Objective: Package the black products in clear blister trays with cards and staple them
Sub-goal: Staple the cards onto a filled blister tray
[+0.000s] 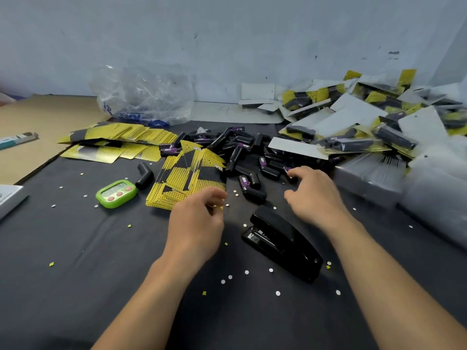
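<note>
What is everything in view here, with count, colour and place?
black L-shaped plastic products: many, black with purple labels, loose heap at table centre
yellow-and-black printed cards: one stack plus a fanned spread, yellow and black, centre and far left
clear plastic blister trays: one stack, clear, right side
finished carded packs: many, white, yellow and black, heap at far right
black desktop stapler: one, black, near, between the hands
green digital timer: one, green, left of the card stack
crumpled clear plastic bag: one, clear, far left by the wall
small white paper dots: many, white, scattered on the dark table cover
left hand: one, fingers curled at the card stack's near corner, grip unclear
right hand: one, fingertips on a black product
</note>
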